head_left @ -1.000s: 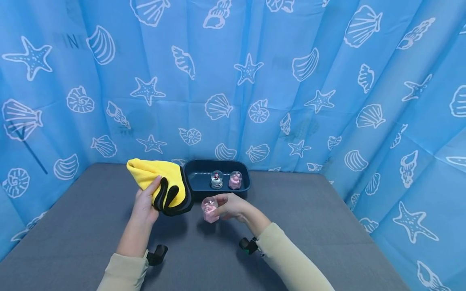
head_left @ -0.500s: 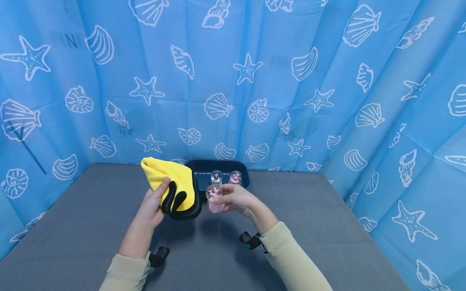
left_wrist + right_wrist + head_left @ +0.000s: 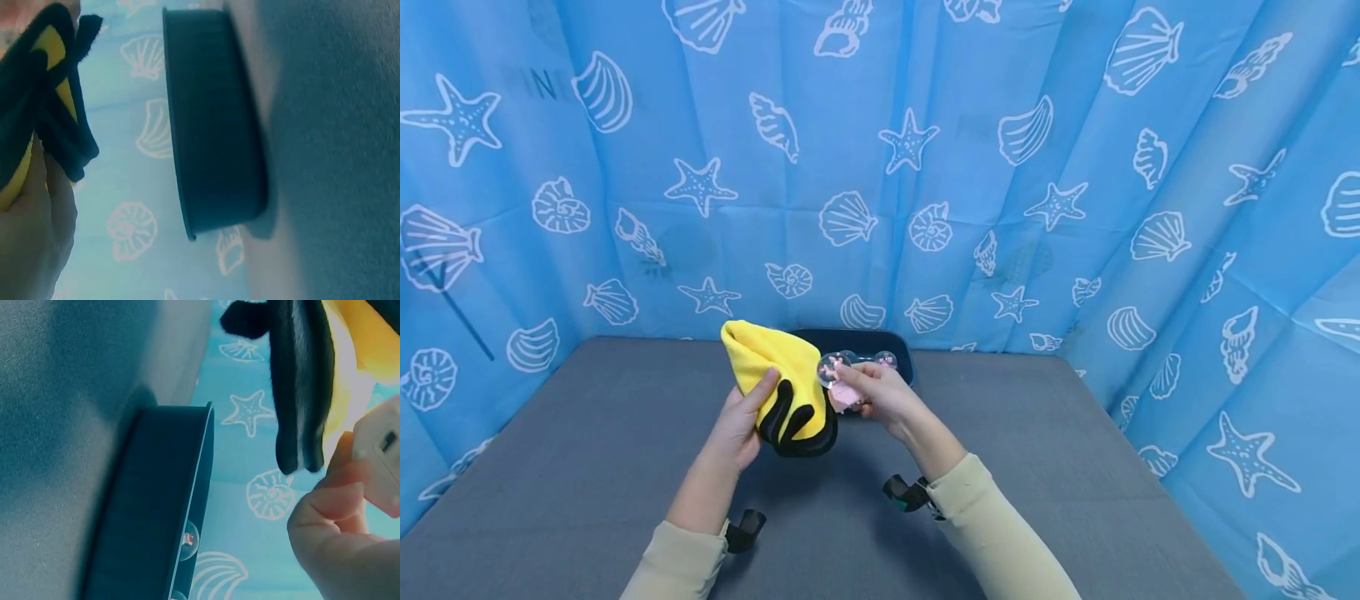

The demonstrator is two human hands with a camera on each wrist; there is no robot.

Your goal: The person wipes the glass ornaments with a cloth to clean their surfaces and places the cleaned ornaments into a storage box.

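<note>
In the head view, the yellow cloth [image 3: 781, 367] hides the left end of the blue tray [image 3: 865, 339] and most fingers of the left hand [image 3: 741, 425]. The right hand [image 3: 891, 398] and its pink snow globe [image 3: 848, 395] block all but the domes of two more globes [image 3: 886, 360]; the held figure is too small to identify, and contact with the cloth is unclear. The bottom edge crops both sleeves [image 3: 677, 560]. The left wrist view clips cloth and hand; the right cuts off the held globe, its dark mark unreadable.
</note>
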